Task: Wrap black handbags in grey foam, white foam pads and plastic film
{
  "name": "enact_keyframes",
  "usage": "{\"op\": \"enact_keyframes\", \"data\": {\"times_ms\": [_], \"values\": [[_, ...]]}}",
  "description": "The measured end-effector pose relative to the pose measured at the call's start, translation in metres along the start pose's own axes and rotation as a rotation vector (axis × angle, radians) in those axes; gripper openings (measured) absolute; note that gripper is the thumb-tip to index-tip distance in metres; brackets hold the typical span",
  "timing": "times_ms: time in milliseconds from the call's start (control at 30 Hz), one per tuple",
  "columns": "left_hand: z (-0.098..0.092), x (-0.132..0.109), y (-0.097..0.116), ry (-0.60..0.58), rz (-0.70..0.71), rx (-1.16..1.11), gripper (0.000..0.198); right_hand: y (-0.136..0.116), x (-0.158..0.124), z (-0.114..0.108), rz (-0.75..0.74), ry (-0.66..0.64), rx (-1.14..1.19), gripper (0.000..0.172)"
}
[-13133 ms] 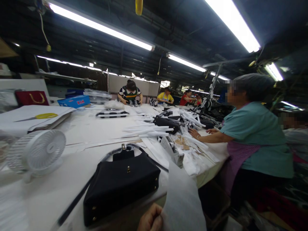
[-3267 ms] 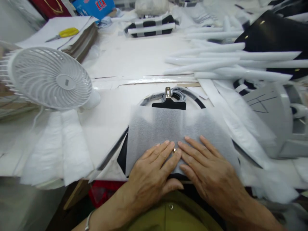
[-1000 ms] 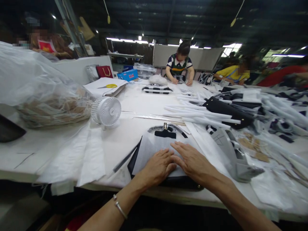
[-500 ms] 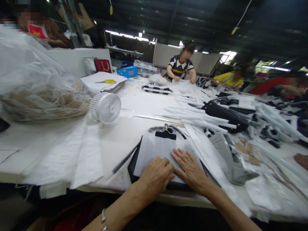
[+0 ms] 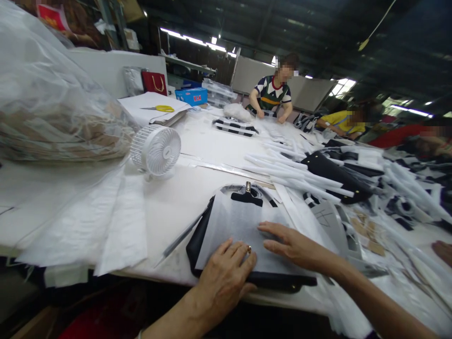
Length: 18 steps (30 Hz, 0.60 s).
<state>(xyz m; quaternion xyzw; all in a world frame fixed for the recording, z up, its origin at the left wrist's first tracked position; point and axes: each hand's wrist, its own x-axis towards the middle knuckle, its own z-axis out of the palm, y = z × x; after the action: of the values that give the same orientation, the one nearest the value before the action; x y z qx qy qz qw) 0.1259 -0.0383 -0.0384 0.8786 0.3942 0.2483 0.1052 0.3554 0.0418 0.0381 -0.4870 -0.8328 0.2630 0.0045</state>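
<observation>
A black handbag [image 5: 196,252] lies flat at the table's front edge, its lower side toward me. Thin white tissue paper [image 5: 243,223] covers most of its face, tucked under a black flap with a metal clasp [image 5: 248,187] at the top. The handle behind the clasp is wrapped in clear plastic. My left hand [image 5: 228,266] rests open on the lower part of the paper, a ring on one finger and the thumb out past the bag's lower edge. Over the right part of the paper, my right hand [image 5: 287,242] is open with fingers apart; whether it touches cannot be made out.
A white fan [image 5: 157,150] stands left of the bag, near a big clear plastic bag [image 5: 63,103]. White paper strips [image 5: 122,226] hang over the front edge. On the right lie a grey tape dispenser-like holder [image 5: 335,228] and white-wrapped straps [image 5: 300,176]. Co-workers sit or stand beyond.
My right hand has shifted right and turned more sideways. My left hand has flattened and slid slightly toward me, so more of the paper shows. The view has turned a little to the left.
</observation>
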Motion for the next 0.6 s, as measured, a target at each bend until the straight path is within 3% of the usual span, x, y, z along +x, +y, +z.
{"op": "enact_keyframes", "data": {"times_ms": [67,167,267,333,467,600], "values": [[0.0,0.001,0.0,-0.017,-0.003,0.0,0.068,-0.007,0.022,-0.027,0.047,0.027,0.057,0.046],[0.001,0.001,-0.001,-0.013,0.007,0.004,0.07,-0.017,0.07,-0.055,0.154,0.171,0.063,0.035],[0.002,0.001,-0.003,0.027,0.017,0.015,0.072,-0.022,0.117,-0.06,0.361,0.274,0.188,0.04],[0.003,0.001,-0.003,0.04,0.012,0.022,0.073,-0.022,0.138,-0.054,0.416,0.289,0.262,0.039],[0.003,0.001,-0.002,0.045,0.011,0.021,0.071,-0.019,0.148,-0.045,0.402,0.307,0.331,0.013],[0.001,0.002,-0.002,0.04,0.003,0.018,0.069,-0.018,0.125,-0.047,0.323,0.364,0.324,0.013]]}}
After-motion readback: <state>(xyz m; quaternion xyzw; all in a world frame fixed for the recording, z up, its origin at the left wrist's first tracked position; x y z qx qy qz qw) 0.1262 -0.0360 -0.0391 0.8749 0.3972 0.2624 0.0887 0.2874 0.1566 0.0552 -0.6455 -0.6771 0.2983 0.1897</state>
